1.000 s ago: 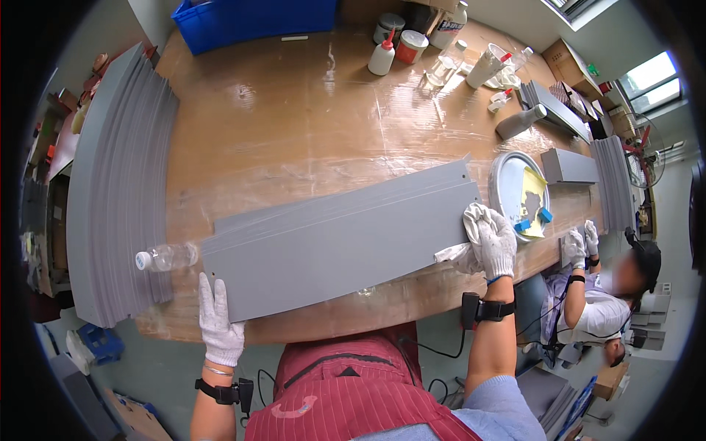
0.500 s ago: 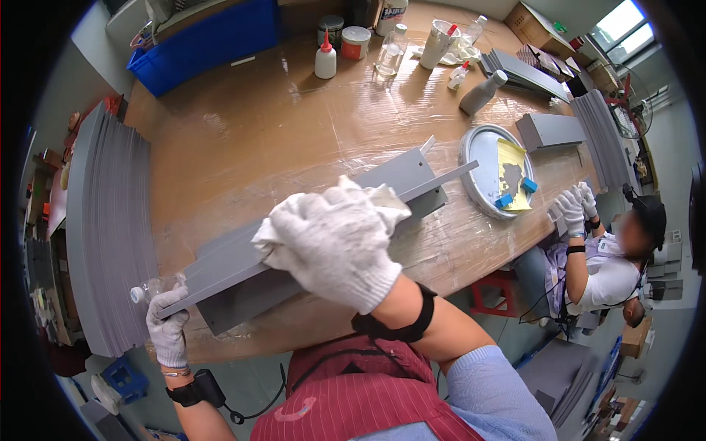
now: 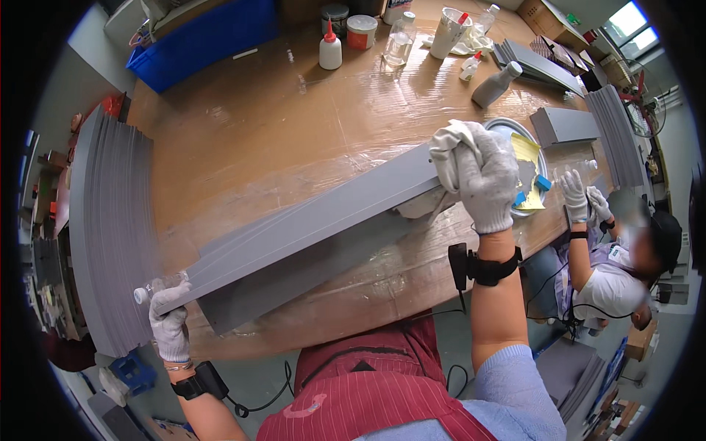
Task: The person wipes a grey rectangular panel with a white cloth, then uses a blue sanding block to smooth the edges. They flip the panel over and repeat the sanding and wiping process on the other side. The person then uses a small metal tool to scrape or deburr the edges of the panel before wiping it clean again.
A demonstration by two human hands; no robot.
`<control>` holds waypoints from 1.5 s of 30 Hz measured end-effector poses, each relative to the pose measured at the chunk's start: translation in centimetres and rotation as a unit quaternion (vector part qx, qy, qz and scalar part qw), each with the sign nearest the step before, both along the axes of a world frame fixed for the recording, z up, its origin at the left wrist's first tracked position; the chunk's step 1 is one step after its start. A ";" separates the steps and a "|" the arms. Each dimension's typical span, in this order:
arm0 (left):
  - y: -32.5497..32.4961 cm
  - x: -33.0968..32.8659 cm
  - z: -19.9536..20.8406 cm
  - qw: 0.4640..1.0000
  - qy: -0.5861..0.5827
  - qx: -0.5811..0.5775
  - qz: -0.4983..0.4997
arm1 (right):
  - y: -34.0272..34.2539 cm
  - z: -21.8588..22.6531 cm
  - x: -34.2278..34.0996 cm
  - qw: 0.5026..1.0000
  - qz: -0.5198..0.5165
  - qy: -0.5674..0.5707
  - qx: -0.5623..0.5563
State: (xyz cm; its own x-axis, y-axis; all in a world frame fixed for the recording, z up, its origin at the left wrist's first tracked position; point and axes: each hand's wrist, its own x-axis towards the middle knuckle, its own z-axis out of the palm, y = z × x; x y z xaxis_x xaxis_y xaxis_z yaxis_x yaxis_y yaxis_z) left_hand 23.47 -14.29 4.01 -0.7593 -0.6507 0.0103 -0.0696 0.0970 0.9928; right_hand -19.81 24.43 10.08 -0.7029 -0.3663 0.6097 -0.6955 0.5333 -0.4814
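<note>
A long grey panel [image 3: 316, 228] slants across the near part of the table, with another grey face [image 3: 294, 279] below its near edge. My gloved left hand [image 3: 170, 323] is closed around the panel's left end. A clear bottle with a white cap [image 3: 153, 289] lies right beside those fingers; whether they touch it I cannot tell. At the panel's right end, my gloved right hand [image 3: 487, 176] is closed on a bunched white cloth [image 3: 450, 147]. Under that end shows something whitish [image 3: 423, 206], partly hidden.
Stacked grey panels [image 3: 110, 235] stand at the left. A round lid [image 3: 507, 126] bearing yellow paper [image 3: 531, 192] and blue blocks is beyond my right hand. Bottles, including a red-tipped white one [image 3: 331, 53], and a blue bin [image 3: 206, 44] line the back. A co-worker [image 3: 610, 279] sits at right.
My right hand has slid with the cloth along the panel from its middle to its right end. My left hand keeps its hold on the left end.
</note>
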 end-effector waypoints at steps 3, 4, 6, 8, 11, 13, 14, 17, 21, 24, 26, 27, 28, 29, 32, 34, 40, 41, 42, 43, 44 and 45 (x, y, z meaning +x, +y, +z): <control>0.4 -0.1 -2.5 0.993 -0.081 0.050 0.074 | 3.1 -2.7 -3.4 0.943 -0.031 -0.262 -0.205; 0.6 -0.4 -3.7 0.992 -0.077 0.044 0.087 | 4.6 -5.0 -5.1 0.969 0.007 -0.183 -0.163; 0.1 -0.2 -4.1 0.987 -0.068 0.070 0.124 | 5.0 -6.6 -6.6 0.998 0.022 -0.049 -0.011; 3.9 -4.3 -0.8 0.983 -0.009 0.120 0.142 | 4.4 -5.8 -6.4 0.983 0.003 -0.163 -0.079; 5.3 -4.1 0.0 0.958 -0.036 0.226 0.173 | 2.7 -3.9 -5.0 0.947 -0.008 -0.236 -0.217; 5.4 -3.4 -1.4 0.945 -0.091 0.254 0.186 | 2.3 -3.2 -3.9 0.902 0.013 -0.271 -0.336; 5.5 -2.8 -1.8 0.936 -0.121 0.269 0.195 | 0.9 -1.2 -1.4 0.875 0.013 -0.321 -0.362; 6.0 -2.9 -1.1 0.938 -0.127 0.275 0.169 | -6.1 1.0 7.4 0.819 0.152 -0.405 -0.377; 6.4 -2.8 -1.1 0.943 -0.126 0.272 0.148 | -14.1 -0.5 15.9 0.937 0.325 -0.100 0.077; 5.8 -3.3 -1.9 0.950 -0.131 0.244 0.146 | -16.6 -5.7 19.9 0.871 0.375 -0.167 0.269; 6.2 -3.5 -1.7 0.951 -0.136 0.227 0.159 | -15.4 -6.7 18.3 0.887 0.344 -0.175 0.252; 6.4 -3.0 -1.5 0.949 -0.144 0.224 0.168 | -14.1 -6.7 16.3 0.923 0.283 -0.139 0.221; 6.5 -2.4 -1.4 0.948 -0.148 0.219 0.176 | -12.4 -6.6 13.0 0.953 0.218 -0.098 0.187; 6.4 -2.2 -1.7 0.948 -0.149 0.213 0.185 | -10.2 -6.4 9.6 0.960 0.171 -0.129 0.180; 6.7 -3.4 -1.4 0.948 -0.129 0.221 0.189 | -1.7 -8.6 0.2 0.980 -0.054 -0.053 0.183; 6.9 -3.4 -1.3 0.945 -0.123 0.230 0.197 | 3.6 -7.7 -4.3 0.917 -0.217 -0.175 0.285; 6.6 -3.9 -0.6 0.935 -0.134 0.257 0.205 | 4.5 -6.0 -1.4 0.936 -0.092 -0.327 -0.094; 6.6 -3.7 -0.8 0.931 -0.128 0.267 0.213 | 0.8 -5.4 1.3 0.974 -0.073 -0.183 0.115; 6.6 -3.7 -0.8 0.928 -0.119 0.279 0.216 | -1.7 -6.6 3.5 0.966 0.000 -0.072 0.247; 6.6 -3.8 -0.9 0.930 -0.113 0.275 0.216 | -5.1 -6.3 7.2 0.972 0.049 -0.025 0.226; 6.7 -3.7 -1.0 0.932 -0.107 0.269 0.219 | -8.6 -6.0 10.9 0.973 0.099 0.024 0.207; 6.7 -3.7 -1.1 0.934 -0.103 0.266 0.216 | -10.8 -6.2 14.2 0.959 0.180 -0.073 0.206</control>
State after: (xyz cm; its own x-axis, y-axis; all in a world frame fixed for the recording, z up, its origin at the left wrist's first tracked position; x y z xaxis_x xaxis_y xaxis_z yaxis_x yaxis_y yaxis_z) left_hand 19.79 -7.56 2.95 -0.3741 -0.7679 -0.5199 -0.1834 -0.4883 0.8532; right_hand -5.65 13.67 3.84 -0.5528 -0.7901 0.2649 -0.8112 0.4376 -0.3879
